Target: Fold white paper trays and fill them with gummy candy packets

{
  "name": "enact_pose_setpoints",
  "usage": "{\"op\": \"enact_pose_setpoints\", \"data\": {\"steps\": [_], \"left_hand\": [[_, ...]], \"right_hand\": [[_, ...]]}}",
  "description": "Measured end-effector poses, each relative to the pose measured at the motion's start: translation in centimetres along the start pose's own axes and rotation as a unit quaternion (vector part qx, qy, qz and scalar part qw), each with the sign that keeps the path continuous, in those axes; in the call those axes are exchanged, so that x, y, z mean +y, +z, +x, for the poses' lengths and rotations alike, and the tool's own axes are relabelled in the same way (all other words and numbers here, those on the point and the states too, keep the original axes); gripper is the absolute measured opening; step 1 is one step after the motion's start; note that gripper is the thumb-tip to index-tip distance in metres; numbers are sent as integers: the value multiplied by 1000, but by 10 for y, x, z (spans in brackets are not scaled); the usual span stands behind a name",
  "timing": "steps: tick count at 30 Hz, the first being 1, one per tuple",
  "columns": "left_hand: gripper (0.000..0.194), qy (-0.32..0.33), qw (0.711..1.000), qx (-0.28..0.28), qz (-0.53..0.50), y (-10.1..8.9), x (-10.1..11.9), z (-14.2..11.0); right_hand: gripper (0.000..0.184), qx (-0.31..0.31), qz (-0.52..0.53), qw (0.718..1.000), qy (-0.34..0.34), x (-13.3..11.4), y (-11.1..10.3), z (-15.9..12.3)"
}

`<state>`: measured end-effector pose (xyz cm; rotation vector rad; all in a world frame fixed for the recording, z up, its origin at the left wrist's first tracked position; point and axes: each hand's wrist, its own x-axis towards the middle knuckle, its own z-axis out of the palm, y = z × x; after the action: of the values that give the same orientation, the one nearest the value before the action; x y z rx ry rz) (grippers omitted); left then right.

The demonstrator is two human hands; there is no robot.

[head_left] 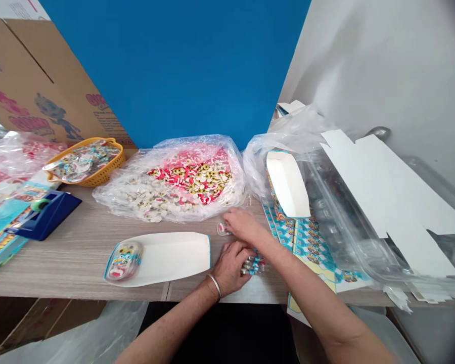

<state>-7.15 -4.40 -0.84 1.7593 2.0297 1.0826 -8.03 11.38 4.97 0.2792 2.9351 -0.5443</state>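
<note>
My left hand (231, 265), with a silver bangle on its wrist, curls over a stack of small clear plastic packs (255, 265) near the table's front edge. Just beyond it, my right hand (241, 225) has its fingers closed on the edge of a single clear plastic pack (222, 229) with a red and white piece inside. To the left lies a white card tray (174, 258) with a blue rim. Similar filled packs (124, 259) are stacked in its left end.
An open plastic bag (167, 197) of small red, white and yellow pieces lies behind my hands. A yellow basket (108, 171) and blue tape dispenser (47, 217) stand left. At right are another white tray (288, 184), printed sheets (311, 242), a clear bin (349, 232) and white card (394, 177).
</note>
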Motion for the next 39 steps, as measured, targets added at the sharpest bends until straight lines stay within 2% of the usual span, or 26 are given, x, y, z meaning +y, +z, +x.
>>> {"op": "enact_pose_setpoints", "data": {"steps": [2,9,14,18,21,24,26,28,30,32,35,36,39], "left_hand": [[48,4,1000,10,-5,0,-1,0],[50,11,999,35,-37,-1,-1,1],[53,-1,997,81,3,2,0,-2],[77,7,998,63,-19,7,-3,-4],[89,10,998,42,-50,9,-5,-3],[86,-1,997,42,-60,9,-5,-1],[85,-8,997,41,-67,9,-5,0],[85,-10,997,42,-71,8,-4,1],[84,-8,997,40,-73,7,-4,2],[84,-8,997,33,-75,7,-5,2],[90,-14,997,21,-72,7,-6,1],[91,-16,997,17,-67,7,-6,0],[95,-15,999,6,-46,6,-5,-1]], "right_hand": [[8,-3,18,1000,0,9,-3,-11],[5,-24,127,991,27,40,-6,-66],[16,13,257,965,42,42,1,-103],[16,43,275,960,44,33,16,-118],[23,118,329,933,90,19,37,-120],[29,231,376,882,164,6,58,-117],[30,261,392,863,183,3,63,-115],[32,228,404,871,160,7,61,-116],[35,174,392,898,102,15,52,-121],[40,126,324,937,41,23,39,-128],[68,53,159,986,20,25,22,-136],[69,25,115,993,23,23,18,-137],[53,-25,24,999,24,11,9,-135]]}}
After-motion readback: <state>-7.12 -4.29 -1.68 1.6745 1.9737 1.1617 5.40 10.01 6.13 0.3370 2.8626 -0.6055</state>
